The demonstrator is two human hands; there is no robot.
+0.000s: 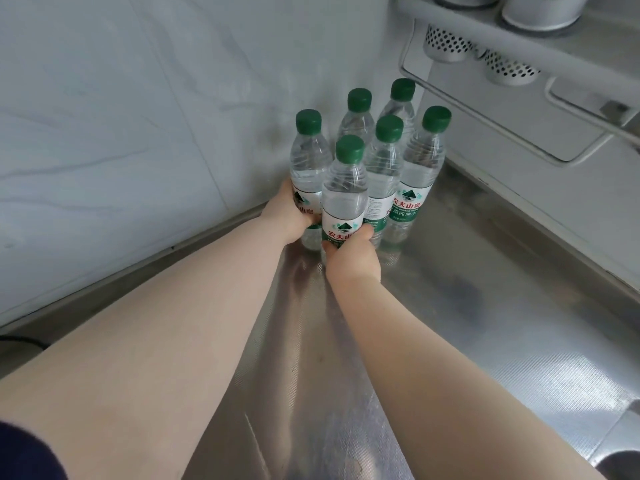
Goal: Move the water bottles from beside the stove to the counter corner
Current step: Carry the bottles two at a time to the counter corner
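Note:
Several clear water bottles with green caps and green-and-white labels stand upright in a tight group in the corner of the steel counter [467,306]. My left hand [287,216] is wrapped around the leftmost bottle [308,161] at its label. My right hand [351,258] grips the lower part of the front bottle [346,192]. The other bottles [420,161] stand behind and to the right, touching one another. Whether the two held bottles rest on the counter is hidden by my hands.
Marbled white wall tiles [138,133] close the corner on the left. A white wall rack [502,109] with perforated cups [446,46] and pots hangs at the upper right, just above the bottles. A dark round object [623,465] sits at the bottom right edge.

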